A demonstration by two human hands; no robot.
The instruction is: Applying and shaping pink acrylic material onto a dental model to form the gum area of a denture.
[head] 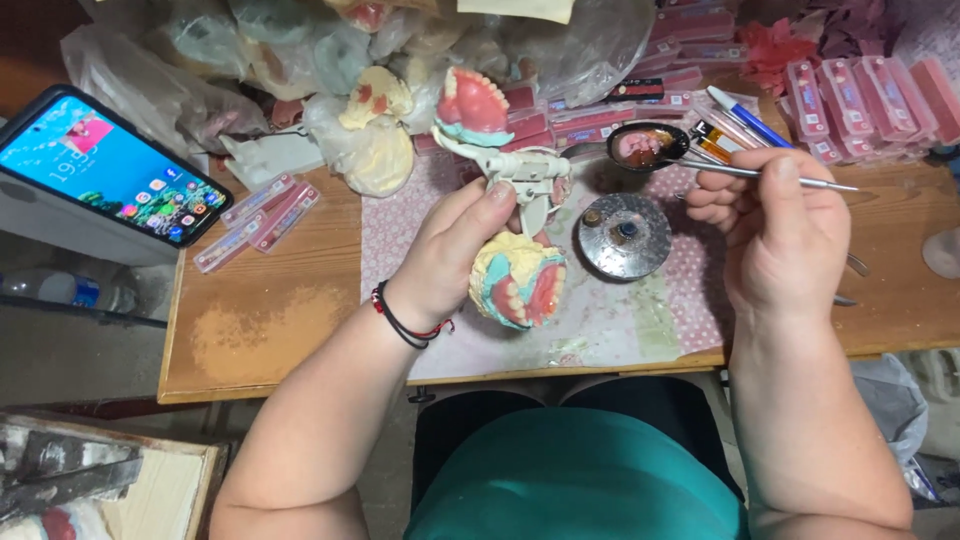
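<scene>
Left hand [455, 250] grips the open articulator [520, 185] with its denture models, over the table edge; right hand [775, 225], closed on a spatula [800, 180], lies to its right, shaft horizontal.

— What is held over the wooden workbench?

— A hinged dental articulator [520, 215] is gripped, swung open: the upper denture [470, 100], pink gums and pale teeth, is tipped back, the lower denture [520, 285] faces the camera.

— And beside it?

— A slim metal instrument [800, 182] is held level, its spoon end [647, 146] loaded with pink wax.
</scene>
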